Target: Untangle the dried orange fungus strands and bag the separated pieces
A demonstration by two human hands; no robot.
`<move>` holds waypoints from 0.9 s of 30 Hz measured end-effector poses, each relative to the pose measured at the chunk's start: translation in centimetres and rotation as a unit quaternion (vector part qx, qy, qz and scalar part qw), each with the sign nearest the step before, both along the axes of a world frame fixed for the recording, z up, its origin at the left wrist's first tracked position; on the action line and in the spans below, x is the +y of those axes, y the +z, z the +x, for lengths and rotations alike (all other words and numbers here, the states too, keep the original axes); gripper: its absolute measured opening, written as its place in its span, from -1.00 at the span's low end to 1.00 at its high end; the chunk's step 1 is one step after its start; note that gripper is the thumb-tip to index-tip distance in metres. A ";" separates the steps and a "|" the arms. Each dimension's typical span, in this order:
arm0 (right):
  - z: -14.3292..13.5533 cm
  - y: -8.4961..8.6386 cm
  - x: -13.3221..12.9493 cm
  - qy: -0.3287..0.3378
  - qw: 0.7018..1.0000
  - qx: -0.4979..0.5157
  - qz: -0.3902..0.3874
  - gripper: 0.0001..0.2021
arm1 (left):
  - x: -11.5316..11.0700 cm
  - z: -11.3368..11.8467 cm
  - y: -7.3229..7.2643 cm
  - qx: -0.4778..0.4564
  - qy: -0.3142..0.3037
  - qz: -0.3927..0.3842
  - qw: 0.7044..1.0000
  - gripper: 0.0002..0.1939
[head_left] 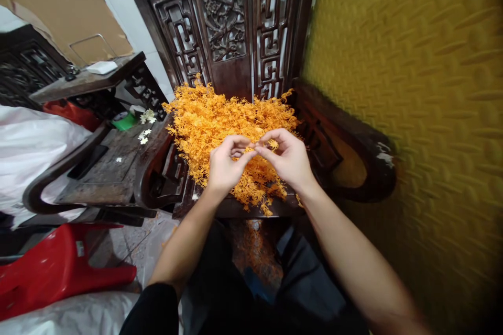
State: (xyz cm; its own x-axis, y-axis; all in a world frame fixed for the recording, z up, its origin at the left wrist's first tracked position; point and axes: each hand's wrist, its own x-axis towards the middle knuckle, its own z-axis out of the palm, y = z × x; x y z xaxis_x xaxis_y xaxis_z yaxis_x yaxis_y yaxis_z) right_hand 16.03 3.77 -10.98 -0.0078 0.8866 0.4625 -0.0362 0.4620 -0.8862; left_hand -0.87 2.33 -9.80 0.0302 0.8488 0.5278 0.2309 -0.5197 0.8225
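Note:
A large heap of orange artificial flower sprigs (220, 120) lies on the seat of a dark carved wooden chair (228, 70). Over the front of the heap, my left hand (228, 165) and my right hand (291, 159) meet fingertip to fingertip. Both are closed in a pinch on a small orange flower sprig (273, 144), part of which shows by my right fingers. Its exact extent is hard to make out against the heap and behind my fingers.
A yellow embossed panel (412, 73) stands close along the right. On the left are another dark wooden seat (106, 172) with green tape (124, 121) and pale blossoms (147, 116), a small side table (86, 81), a red plastic stool (58, 267) and white sacks (35, 152).

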 end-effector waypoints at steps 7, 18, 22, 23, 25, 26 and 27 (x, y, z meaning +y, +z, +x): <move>0.7 0.5 -0.3 -0.046 0.983 -0.142 0.108 -0.92 | -0.9 -0.4 0.8 0.130 0.041 0.084 0.987 -0.89; 6.3 -2.4 4.4 -0.258 0.963 0.015 0.073 -0.82 | -2.1 -0.2 1.7 -0.145 -0.037 -0.086 0.985 -0.74; 4.4 -1.9 2.4 -0.062 0.997 -0.042 0.021 -0.78 | -0.6 0.0 1.2 -0.249 -0.146 -0.215 0.933 -0.79; 3.5 -1.4 1.5 -0.024 0.999 -0.043 0.017 -0.79 | -0.2 -0.1 1.1 -0.276 -0.162 -0.255 0.912 -0.82; 2.0 -0.6 -0.1 0.023 0.999 -0.043 0.014 -0.81 | 0.5 -0.4 1.1 -0.319 -0.170 -0.311 0.879 -0.83; 1.5 -0.3 -0.6 0.034 0.998 -0.042 0.014 -0.81 | 0.7 -0.6 1.1 -0.327 -0.168 -0.326 0.871 -0.83; 1.2 0.0 -1.0 0.040 0.998 -0.045 0.016 -0.81 | 0.7 -0.8 1.2 -0.325 -0.166 -0.334 0.869 -0.85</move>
State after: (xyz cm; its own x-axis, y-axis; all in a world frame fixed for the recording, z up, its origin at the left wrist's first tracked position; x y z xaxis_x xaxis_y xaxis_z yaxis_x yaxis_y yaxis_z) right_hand 17.26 2.78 -11.00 -0.1204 0.8661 0.4851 0.0049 0.4892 -0.8722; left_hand -1.68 3.04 -8.58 0.2118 0.9739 -0.0813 -0.4669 0.1739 0.8671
